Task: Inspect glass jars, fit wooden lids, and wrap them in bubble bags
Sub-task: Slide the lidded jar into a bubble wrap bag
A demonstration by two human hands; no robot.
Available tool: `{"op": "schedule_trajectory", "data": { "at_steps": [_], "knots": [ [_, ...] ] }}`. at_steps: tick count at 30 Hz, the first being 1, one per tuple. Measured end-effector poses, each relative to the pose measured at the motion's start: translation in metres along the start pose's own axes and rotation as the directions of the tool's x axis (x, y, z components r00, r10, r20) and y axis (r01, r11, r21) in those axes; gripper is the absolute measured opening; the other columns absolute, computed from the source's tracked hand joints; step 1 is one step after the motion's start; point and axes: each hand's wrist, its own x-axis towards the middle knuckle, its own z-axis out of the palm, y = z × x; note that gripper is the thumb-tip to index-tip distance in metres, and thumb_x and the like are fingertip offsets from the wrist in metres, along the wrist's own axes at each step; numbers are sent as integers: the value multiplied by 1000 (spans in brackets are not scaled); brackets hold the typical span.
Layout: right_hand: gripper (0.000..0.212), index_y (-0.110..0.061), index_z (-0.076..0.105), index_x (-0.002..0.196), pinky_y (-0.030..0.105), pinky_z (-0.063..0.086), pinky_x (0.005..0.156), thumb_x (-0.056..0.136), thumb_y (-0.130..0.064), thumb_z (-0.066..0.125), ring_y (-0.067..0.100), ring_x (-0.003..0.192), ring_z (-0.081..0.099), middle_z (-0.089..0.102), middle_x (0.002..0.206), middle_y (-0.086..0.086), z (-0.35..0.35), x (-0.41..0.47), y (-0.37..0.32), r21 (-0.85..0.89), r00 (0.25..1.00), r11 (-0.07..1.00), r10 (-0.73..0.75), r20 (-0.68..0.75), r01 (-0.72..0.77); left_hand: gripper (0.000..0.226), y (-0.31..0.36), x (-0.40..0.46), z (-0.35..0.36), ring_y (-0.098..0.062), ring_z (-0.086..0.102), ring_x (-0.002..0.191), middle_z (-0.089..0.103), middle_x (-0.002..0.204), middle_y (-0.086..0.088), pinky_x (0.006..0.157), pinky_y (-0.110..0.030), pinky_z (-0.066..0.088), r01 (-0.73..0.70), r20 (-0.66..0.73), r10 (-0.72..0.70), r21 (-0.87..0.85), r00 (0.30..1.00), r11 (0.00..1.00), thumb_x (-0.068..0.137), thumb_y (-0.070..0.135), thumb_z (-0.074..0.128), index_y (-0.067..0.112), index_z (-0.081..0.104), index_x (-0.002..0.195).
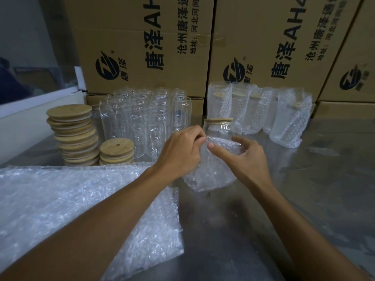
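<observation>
both hands (182, 151) (246, 159) pinching bubble bag (215, 171) rim

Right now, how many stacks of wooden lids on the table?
2. The tall stack stands at the left, beside the empty glass jars. The short stack sits just right of it, in front of the jars. More may be hidden behind the bubble bags.

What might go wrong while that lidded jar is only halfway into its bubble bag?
The jar could tip: both the left hand and right hand pinch the bubble bag, not the glass. Its wooden lid might snag the bag's mouth. An elbow swing could topple the lid stack.
</observation>
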Motion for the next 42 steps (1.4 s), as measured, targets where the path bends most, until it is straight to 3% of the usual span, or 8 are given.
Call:
{"op": "schedule_trajectory", "data": {
  "at_steps": [11,18,21,24,28,33,36,42],
  "knots": [
    [102,-24,51,147,10,44,74,62,-76,75,3,91,54,51,108,-10,-5,-4,-10,52,986,987,-149,-72,153,13,2,2,-3,-15,52,70,57,80,5,63,-28,40,-117,-296,117,15,948,993,98,5,55,1,64,90],
    [108,-27,40,152,8,44,88,62,-73,76,-3,107,52,45,117,-16,-3,-10,-14,124,957,949,-289,-34,291,14,1,5,-7,-13,50,72,54,84,7,60,-30,39,-39,-447,55,45,893,998,103,10,50,3,60,97],
    [100,-29,43,150,10,44,97,65,-66,80,-1,119,52,48,123,-15,-1,-11,-14,165,949,936,-313,-20,312,18,2,3,-7,-5,59,79,56,91,14,67,-35,52,19,-361,-75,-157,930,987,101,29,53,15,49,111],
    [86,-28,47,145,14,47,98,71,-57,80,3,121,55,52,122,-8,-1,-13,-15,218,939,914,-341,-43,342,76,2,-1,-3,9,58,100,54,113,18,79,-15,46,182,-73,-236,-433,969,882,78,68,65,33,27,134],
    [75,-24,49,145,20,50,98,79,-51,73,9,123,56,53,125,-3,1,-16,-17,279,916,876,-401,-31,393,124,-6,1,1,3,52,121,52,131,14,99,-22,41,323,185,-265,-580,946,747,44,92,68,38,24,146],
    [70,-19,39,150,31,55,94,86,-25,69,15,116,61,54,126,5,1,-14,-18,425,918,825,-394,-39,372,99,-9,0,3,-11,58,123,61,131,7,108,-46,46,341,169,-299,-564,939,752,54,68,85,33,42,137],
    [90,-30,23,153,20,50,90,77,-45,70,12,116,57,52,128,3,1,-6,-7,477,948,833,-320,2,280,60,-7,1,4,-11,63,113,66,119,6,104,-44,48,307,66,-330,-569,942,763,67,52,81,39,52,118],
    [126,-29,16,159,33,47,111,62,-46,95,-4,128,52,46,148,-16,10,-3,31,190,869,980,-147,473,62,28,-5,3,-1,-7,62,101,63,111,9,88,-22,50,263,24,-297,-541,955,799,86,41,75,33,55,104]
  ]
}}
